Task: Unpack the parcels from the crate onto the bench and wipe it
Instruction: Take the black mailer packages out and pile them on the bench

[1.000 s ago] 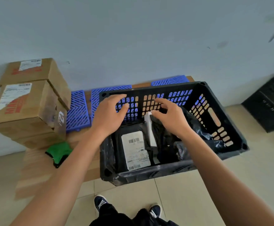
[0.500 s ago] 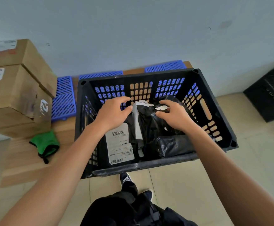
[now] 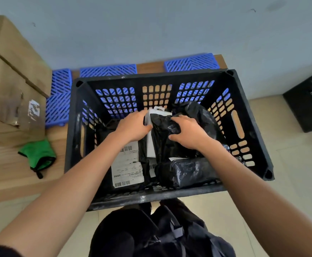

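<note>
Both hands are down inside the crate (image 3: 251, 127). The left hand (image 3: 133, 127) curls round a white box (image 3: 151, 141); the right hand (image 3: 188, 133) clutches the black bag parcel (image 3: 162, 127) against it. The unpacking step seems just begun: other parcels lie nearer the wrists. Next, lift this one leftward onto the surface (image 3: 12, 175), beside the green cloth (image 3: 38, 154).
</note>
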Action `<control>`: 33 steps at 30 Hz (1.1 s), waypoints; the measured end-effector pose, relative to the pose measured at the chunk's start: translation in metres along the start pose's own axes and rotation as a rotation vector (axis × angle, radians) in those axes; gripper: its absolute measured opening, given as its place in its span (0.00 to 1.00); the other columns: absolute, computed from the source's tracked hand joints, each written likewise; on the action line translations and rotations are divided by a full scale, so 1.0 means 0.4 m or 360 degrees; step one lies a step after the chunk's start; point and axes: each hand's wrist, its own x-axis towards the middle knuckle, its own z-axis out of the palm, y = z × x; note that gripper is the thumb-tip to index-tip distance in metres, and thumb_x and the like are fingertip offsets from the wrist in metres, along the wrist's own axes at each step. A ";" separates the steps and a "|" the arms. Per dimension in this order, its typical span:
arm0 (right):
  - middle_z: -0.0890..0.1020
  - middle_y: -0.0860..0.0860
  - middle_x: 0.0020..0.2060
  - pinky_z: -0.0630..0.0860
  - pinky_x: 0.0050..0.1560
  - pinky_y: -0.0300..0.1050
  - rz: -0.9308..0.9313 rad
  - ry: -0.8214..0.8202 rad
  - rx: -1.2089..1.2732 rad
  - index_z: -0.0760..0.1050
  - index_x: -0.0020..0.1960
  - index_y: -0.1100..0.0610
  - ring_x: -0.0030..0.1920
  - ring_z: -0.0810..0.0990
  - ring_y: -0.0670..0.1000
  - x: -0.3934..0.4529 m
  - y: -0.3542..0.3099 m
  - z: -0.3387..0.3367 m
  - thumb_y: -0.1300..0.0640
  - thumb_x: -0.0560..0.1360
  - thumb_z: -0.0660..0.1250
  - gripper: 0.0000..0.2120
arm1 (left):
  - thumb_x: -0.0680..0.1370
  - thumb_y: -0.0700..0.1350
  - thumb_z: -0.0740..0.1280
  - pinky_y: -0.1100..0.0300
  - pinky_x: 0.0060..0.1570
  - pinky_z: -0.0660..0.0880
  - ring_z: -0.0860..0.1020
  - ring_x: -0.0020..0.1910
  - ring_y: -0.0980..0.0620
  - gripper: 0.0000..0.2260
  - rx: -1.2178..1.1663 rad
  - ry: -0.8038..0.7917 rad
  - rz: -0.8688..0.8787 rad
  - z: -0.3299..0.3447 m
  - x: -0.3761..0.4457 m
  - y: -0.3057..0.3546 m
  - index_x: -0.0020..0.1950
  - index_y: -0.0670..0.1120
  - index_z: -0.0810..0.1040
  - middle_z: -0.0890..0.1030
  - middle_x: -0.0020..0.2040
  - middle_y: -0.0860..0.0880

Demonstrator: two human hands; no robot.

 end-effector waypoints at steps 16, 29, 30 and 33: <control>0.68 0.58 0.74 0.63 0.71 0.64 0.0036 -0.0123 -0.0388 0.62 0.77 0.49 0.76 0.60 0.65 0.064 0.014 0.058 0.31 0.71 0.69 0.41 | 0.79 0.55 0.67 0.41 0.61 0.69 0.75 0.66 0.39 0.36 0.0118 0.0039 -0.0179 0.072 0.017 0.010 0.82 0.60 0.50 0.79 0.67 0.46; 0.68 0.51 0.73 0.61 0.73 0.59 -0.0294 -0.0298 -0.0189 0.69 0.71 0.48 0.76 0.60 0.57 0.032 0.068 0.016 0.35 0.67 0.76 0.38 | 0.77 0.51 0.71 0.41 0.72 0.62 0.59 0.78 0.45 0.37 0.0207 0.0204 -0.0026 0.092 -0.027 0.038 0.82 0.49 0.58 0.61 0.81 0.49; 0.69 0.51 0.72 0.61 0.73 0.58 -0.0310 -0.0331 -0.0166 0.69 0.70 0.49 0.76 0.60 0.57 0.034 0.069 0.013 0.36 0.66 0.77 0.38 | 0.77 0.51 0.71 0.40 0.72 0.62 0.59 0.78 0.45 0.37 0.0202 0.0194 -0.0027 0.093 -0.028 0.039 0.82 0.49 0.58 0.61 0.81 0.49; 0.75 0.50 0.64 0.65 0.68 0.56 -0.0314 -0.0368 -0.0188 0.66 0.70 0.49 0.67 0.71 0.56 0.039 0.072 0.013 0.41 0.65 0.80 0.40 | 0.78 0.52 0.70 0.40 0.72 0.61 0.59 0.79 0.45 0.36 0.0187 0.0176 -0.0040 0.092 -0.032 0.041 0.83 0.49 0.58 0.61 0.81 0.49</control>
